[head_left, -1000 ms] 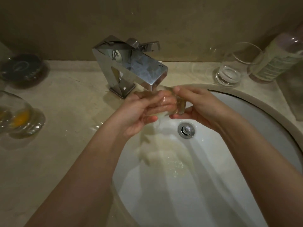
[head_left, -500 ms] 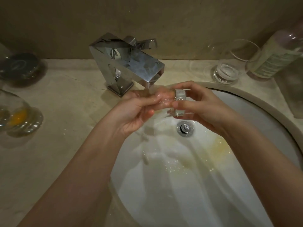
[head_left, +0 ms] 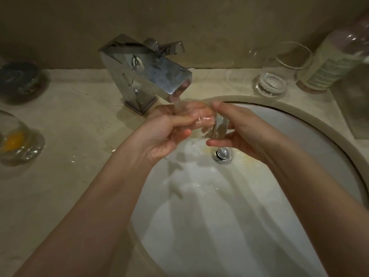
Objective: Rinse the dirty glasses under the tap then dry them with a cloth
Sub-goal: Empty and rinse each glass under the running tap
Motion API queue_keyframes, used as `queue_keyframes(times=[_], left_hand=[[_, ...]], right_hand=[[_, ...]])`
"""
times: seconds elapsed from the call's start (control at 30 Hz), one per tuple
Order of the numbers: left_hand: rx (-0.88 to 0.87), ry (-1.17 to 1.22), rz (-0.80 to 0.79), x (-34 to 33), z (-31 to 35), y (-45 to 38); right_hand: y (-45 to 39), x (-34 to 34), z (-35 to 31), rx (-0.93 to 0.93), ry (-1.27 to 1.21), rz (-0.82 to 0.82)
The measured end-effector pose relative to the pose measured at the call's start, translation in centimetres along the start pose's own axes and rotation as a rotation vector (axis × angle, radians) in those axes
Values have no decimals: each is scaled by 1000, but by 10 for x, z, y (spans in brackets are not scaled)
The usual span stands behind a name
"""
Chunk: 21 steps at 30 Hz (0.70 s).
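At far left, on the counter [head_left: 79, 186], a dark round dish [head_left: 19, 80] is seen by the wall, w/ a glass holding orange residue [head_left: 17, 140] in front of it, near the counter's left edge. The chrome tap [head_left: 147, 74] is set behind the sink [head_left: 329, 132], and water [head_left: 177, 104] is being run from its spout. Directly under the stream the left hand [head_left: 165, 132] is held, fingers curled onto the open end of the glass being rinsed [head_left: 216, 126]; whether they reach inside cannot be told. The glass is held on its side above the drain [head_left: 222, 154], its thick base gripped by the right hand [head_left: 245, 130] btwn thumb on top and fingers below. Yellowish streaks are seen on the basin around the drain. To the right, on the counter behind the sink rim, a clear glass w/ a little water [head_left: 279, 76] is stood, just beside a labelled bottle [head_left: 335, 62]. A grey cloth [head_left: 357, 108] is laid at the far right edge.
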<state>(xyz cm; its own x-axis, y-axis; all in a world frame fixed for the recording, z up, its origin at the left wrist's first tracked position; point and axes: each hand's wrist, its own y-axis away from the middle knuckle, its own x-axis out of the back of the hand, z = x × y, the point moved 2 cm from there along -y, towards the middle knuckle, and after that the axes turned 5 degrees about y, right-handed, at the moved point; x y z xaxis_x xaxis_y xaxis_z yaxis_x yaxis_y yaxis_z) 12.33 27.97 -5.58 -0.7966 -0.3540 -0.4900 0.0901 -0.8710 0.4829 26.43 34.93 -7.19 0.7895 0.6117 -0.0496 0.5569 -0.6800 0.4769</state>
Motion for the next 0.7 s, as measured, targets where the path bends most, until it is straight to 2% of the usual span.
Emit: queue_keyframes(times=[0.17, 0.3, 0.47, 0.63, 0.7], left_hand=[[57, 76, 23, 5, -1, 0], [16, -29, 57, 6, -2, 1], [83, 80, 61, 3, 1, -2], [47, 35, 74, 3, -1, -2], [55, 63, 67, 3, -1, -2]], right_hand=[[7, -5, 0, 141, 125, 8], [4, -6, -4, -2, 61, -38], [3, -5, -2, 113, 171, 7], [1, -6, -3, -37, -9, -34], [-1, -7, -4, 10, 19, 9]])
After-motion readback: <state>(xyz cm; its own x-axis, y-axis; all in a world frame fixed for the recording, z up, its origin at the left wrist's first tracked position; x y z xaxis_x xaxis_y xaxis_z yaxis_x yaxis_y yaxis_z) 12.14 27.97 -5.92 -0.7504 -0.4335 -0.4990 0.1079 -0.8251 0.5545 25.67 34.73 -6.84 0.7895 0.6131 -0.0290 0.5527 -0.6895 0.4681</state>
